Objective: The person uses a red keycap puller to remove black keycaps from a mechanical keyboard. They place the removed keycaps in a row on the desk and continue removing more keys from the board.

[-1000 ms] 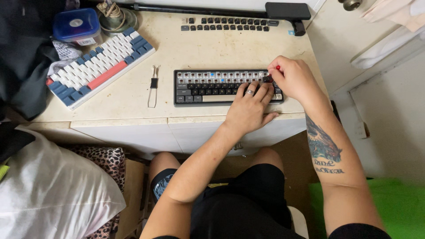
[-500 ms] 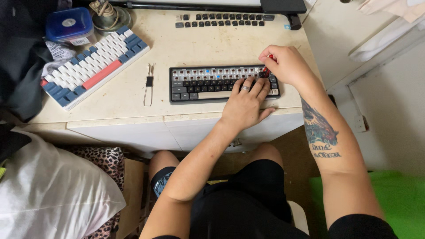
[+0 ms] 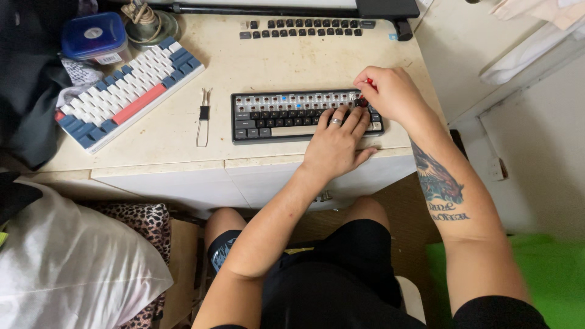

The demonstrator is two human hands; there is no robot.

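A small dark keyboard (image 3: 274, 117) lies on the cream desk (image 3: 292, 61); its top rows are bare switches, the lower rows still carry dark keycaps. My left hand (image 3: 338, 143) rests flat on its right half, fingers spread over the keys, a ring on one finger. At the keyboard's top right corner my right hand (image 3: 390, 91) pinches a small red tool (image 3: 364, 97) down onto a key.
A white, blue and red keyboard (image 3: 128, 88) lies at an angle at the left. A wire keycap puller (image 3: 203, 117) lies between the keyboards. Loose dark keycaps (image 3: 304, 27) sit in rows at the back, a blue-lidded box (image 3: 92, 36) at the back left.
My right hand has drifted slightly left along the keyboard's top right corner with the red tool. My left hand stays on the keys.
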